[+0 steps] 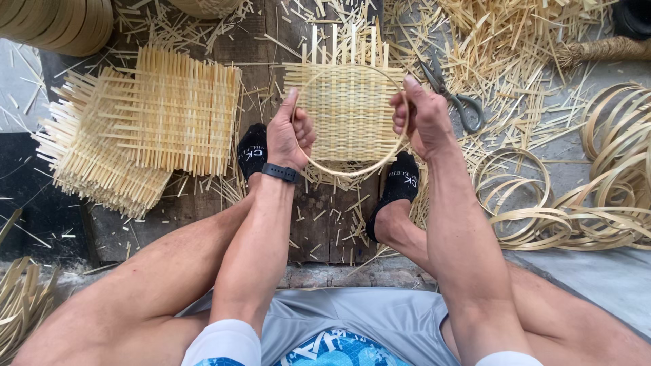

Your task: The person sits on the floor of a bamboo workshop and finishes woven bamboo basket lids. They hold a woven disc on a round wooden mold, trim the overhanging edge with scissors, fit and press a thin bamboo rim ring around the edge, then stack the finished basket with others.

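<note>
Bamboo hoop [352, 171] held over woven bamboo mat [349, 112] on plank floor [319, 224], left hand [288, 135] and right hand [420, 115] pinching opposite sides, socked feet [397, 190] flanking mat, likely bracing it.

The person wears a black fitness band [281, 173] on the left wrist and short black ankle socks [400, 186] with white lettering. Grey shorts [352, 315] sit below a top with white sleeves [224, 342] and a blue-and-white patterned front.
</note>
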